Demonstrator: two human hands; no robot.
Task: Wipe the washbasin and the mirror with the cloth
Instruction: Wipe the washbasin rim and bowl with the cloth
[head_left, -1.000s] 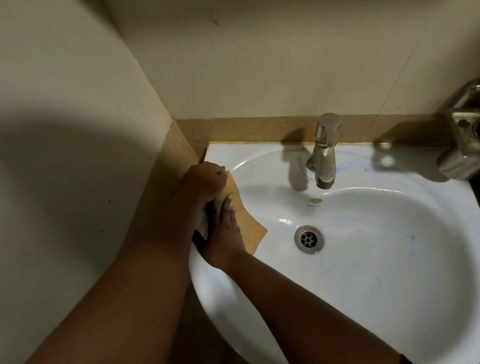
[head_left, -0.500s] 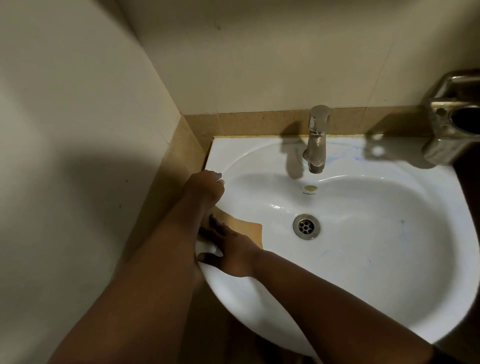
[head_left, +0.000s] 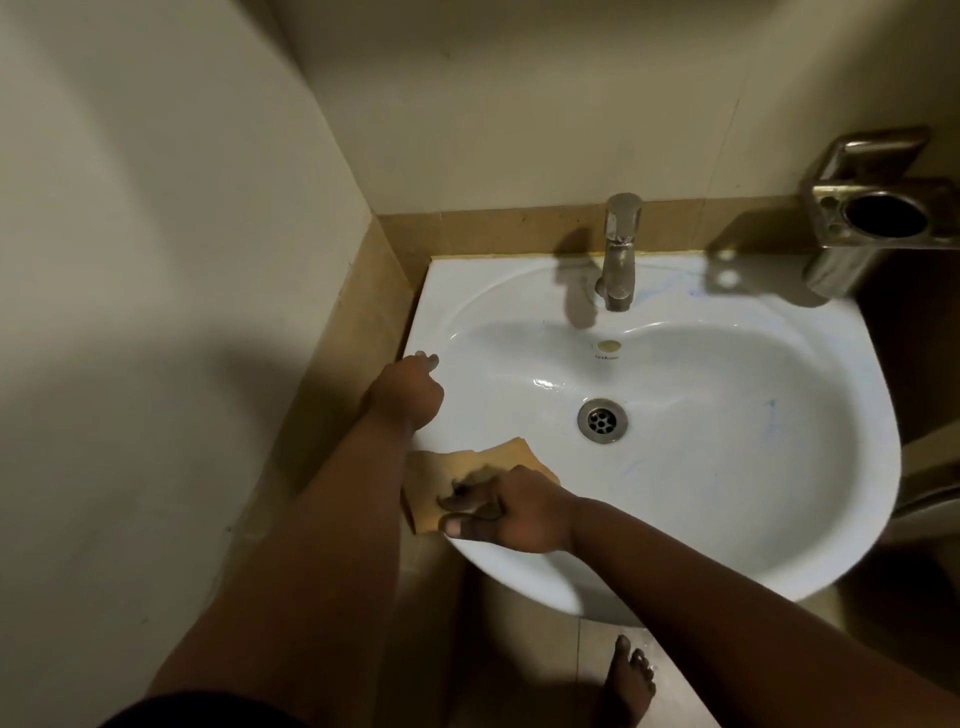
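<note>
White washbasin fixed in a corner, seen from above. The right hand lies on the front-left rim, its fingers curled round a tan cloth that it presses against the rim; the hand covers the cloth's middle, and the left forearm hides its left edge, so the cloth's full outline cannot be made out. The left hand rests on the left rim further back, apart from the right hand, fingers curled; only its back and a few fingertips show, and whether it holds anything cannot be told. A metal tap stands upright at the back of the basin, with the drain in the bowl below it. Faint blue marks on the bowl are too dim to identify. A metal holder on the wall at right is cut off by the frame edge. A bare foot shows on the floor below the basin. The mirror is out of view.
</note>
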